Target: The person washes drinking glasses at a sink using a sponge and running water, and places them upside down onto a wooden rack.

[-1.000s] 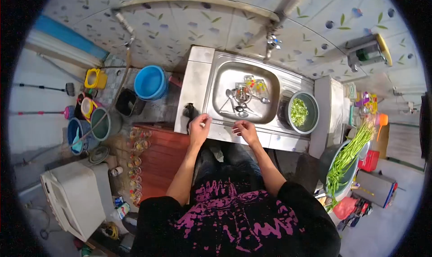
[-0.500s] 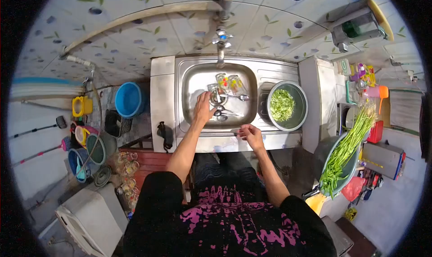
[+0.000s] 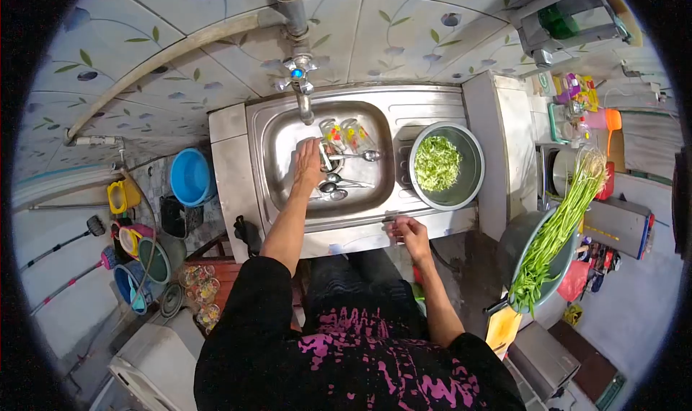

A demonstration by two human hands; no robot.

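Observation:
My left hand (image 3: 308,164) is in the metal sink (image 3: 277,195), its fingers stretched out and touching the edge of a small round dish (image 3: 328,164). The hand covers part of the dish, and its exact kind is hard to make out. Several spoons (image 3: 336,193) lie in and beside the dish. Behind them are drinking glasses (image 3: 351,133) with red and yellow decoration. My right hand (image 3: 409,237) hovers by the sink's front edge, with loosely bent fingers and nothing visible in them.
A grey basin (image 3: 470,167) of chopped greens (image 3: 437,164) stands on the drainboard. The tap (image 3: 299,79) hangs over the sink's back. Long green stalks (image 3: 559,231) lie across another basin at the right. A blue tub (image 3: 190,178) is at the left.
The view has shifted, so the sink appears further left. My left hand stays at the dish, with its fingers closer together. My right hand remains near the front edge.

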